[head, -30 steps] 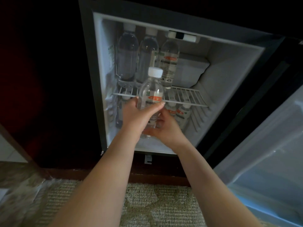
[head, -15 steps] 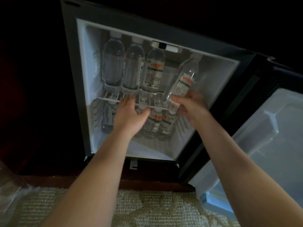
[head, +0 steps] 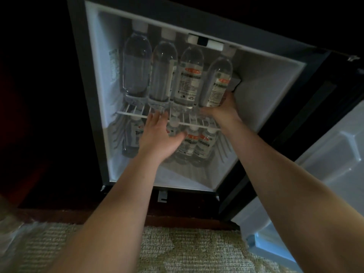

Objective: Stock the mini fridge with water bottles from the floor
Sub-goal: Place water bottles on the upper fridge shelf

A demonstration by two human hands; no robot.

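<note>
At the far left there is only the dark side of a cupboard, and next to it starts the white inside wall of the mini fridge (head: 102, 75), which stands open. On the wire shelf (head: 130, 114) three bottles (head: 162, 73) stand upright, close side by side, with their caps almost at the ceiling of the fridge, so there is very little room above them. The left hand (head: 157, 138) is just at the front edge of this shelf, with fingers straight and spread, and it holds nothing. Behind it, in the lower part, more bottles (head: 202, 144) are already in place. To the right, the fourth bottle (head: 219, 81) is on the same shelf but leans a little to the right, and the right hand (head: 223, 111) grips it around the bottom with curled fingers. It seems the task is far along, because both levels are mostly filled and this bottle only needs to be set upright and let go. Free room remains on the shelf between this bottle and the right wall, maybe enough for more. The door (head: 325, 154) is open wide at the right and does not block the arms. On the carpet (head: 187, 253) below no bottle is visible, so it cannot be told whether any are left
</note>
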